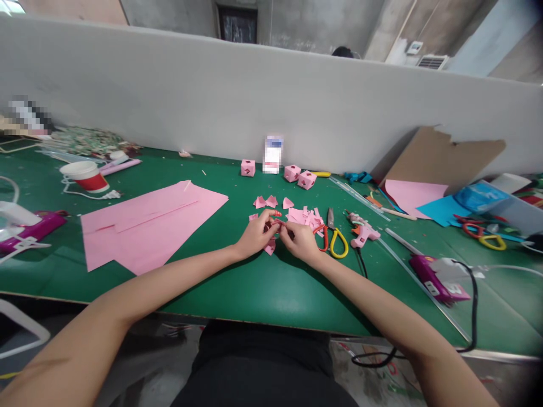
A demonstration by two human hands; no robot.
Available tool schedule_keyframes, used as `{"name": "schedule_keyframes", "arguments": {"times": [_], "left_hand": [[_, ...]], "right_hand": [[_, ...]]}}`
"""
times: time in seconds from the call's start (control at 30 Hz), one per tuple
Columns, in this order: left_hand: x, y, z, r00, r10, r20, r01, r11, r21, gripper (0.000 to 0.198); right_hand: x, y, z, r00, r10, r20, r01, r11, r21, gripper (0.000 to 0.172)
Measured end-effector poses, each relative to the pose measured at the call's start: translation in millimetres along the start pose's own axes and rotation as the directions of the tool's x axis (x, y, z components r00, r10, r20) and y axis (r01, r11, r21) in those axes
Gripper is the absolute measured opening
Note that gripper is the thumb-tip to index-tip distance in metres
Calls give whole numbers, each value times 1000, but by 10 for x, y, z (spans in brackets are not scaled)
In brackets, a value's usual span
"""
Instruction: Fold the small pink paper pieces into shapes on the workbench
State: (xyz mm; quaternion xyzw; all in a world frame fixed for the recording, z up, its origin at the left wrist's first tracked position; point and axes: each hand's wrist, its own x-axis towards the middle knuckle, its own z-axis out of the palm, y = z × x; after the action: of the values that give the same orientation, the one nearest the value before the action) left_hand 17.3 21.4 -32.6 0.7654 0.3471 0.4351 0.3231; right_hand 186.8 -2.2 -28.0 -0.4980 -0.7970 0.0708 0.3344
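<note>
My left hand and my right hand meet over the green table, fingertips pinched together on a small pink paper piece, mostly hidden by the fingers. Small folded pink pieces lie just beyond my left hand, and another is below the fingertips. Pink paper scraps are beside my right hand. Scissors with one red and one yellow handle lie right of it. Farther back stand pink paper cubes with dark openings in their faces.
A large pink sheet covers the left side. A red and white cup stands behind it. To the right are a pink glue gun, clear strips, a purple power strip with cables, and cardboard. A grey partition bounds the back.
</note>
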Motion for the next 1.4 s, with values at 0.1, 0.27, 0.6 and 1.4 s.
{"name": "schedule_keyframes", "arguments": {"times": [0.1,0.27,0.6,1.4], "left_hand": [[-2,2,0,1000,-2,3,2,1000,-11,27],[-1,3,-3,1000,5,-16,-4,999,36,25],[-1,4,-11,1000,-3,-8,3,1000,6,23],[-39,74,-26,1000,22,7,-22,1000,9,26]], "right_hand": [[-1,-3,-5,1000,7,1,-7,999,41,34],[2,6,12,1000,4,10,-4,1000,23,33],[12,19,-8,996,4,84,-3,1000,-13,34],[6,-1,-33,999,32,25,-35,989,141,44]]}}
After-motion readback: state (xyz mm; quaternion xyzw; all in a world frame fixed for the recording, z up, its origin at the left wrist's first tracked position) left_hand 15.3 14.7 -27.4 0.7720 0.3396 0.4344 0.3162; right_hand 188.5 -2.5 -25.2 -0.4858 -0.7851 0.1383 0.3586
